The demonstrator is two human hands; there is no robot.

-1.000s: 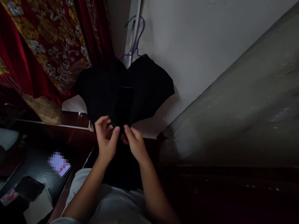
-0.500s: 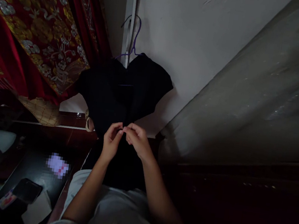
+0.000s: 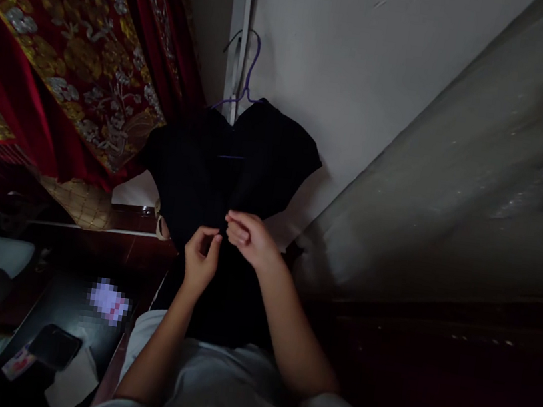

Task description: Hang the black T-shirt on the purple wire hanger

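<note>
A black short-sleeved garment (image 3: 236, 165) hangs on a purple wire hanger (image 3: 249, 72) from a white pipe in the wall corner. My left hand (image 3: 200, 257) is curled, thumb and fingers pinched on the garment's front near its middle. My right hand (image 3: 246, 237) is just above and to the right of it, fingers pressed together on the same dark cloth. What exactly the fingertips grip is lost in the dark fabric.
A red and gold patterned curtain (image 3: 63, 33) hangs at the left. A dark table at lower left carries a black phone (image 3: 54, 347) and papers (image 3: 109, 300). A foil-covered panel (image 3: 457, 176) slants at the right. A grey wall (image 3: 354, 47) is behind.
Both hands stayed on the garment's front. The right hand has moved slightly up, and the left has drawn a little lower and closed into a pinch.
</note>
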